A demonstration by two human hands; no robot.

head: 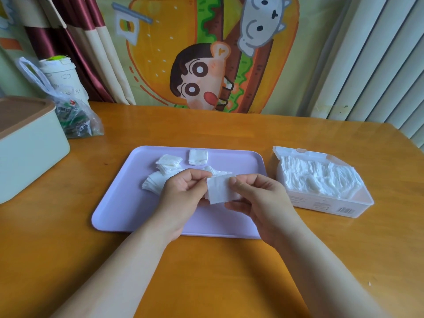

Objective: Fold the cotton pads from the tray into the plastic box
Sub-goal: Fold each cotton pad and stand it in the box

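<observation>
A lilac tray (pixel 119 203) lies in the middle of the wooden table. Above it both hands hold one white cotton pad (pixel 220 190): my left hand (pixel 183 198) pinches its left edge and my right hand (pixel 257 200) pinches its right edge. Several more white pads (pixel 168 165) lie in a loose pile on the tray's far left part, and a single square pad (pixel 198 157) sits near the tray's far rim. To the right of the tray stands the clear plastic box (pixel 332 207), open at the top and packed with white pads.
A pale green box with a brown lid (pixel 27 143) stands at the left edge of the table. Behind it are a clear plastic bag (pixel 75 115) and a white cup (pixel 62 76). A cartoon cloth hangs behind the table; vertical blinds are at the right.
</observation>
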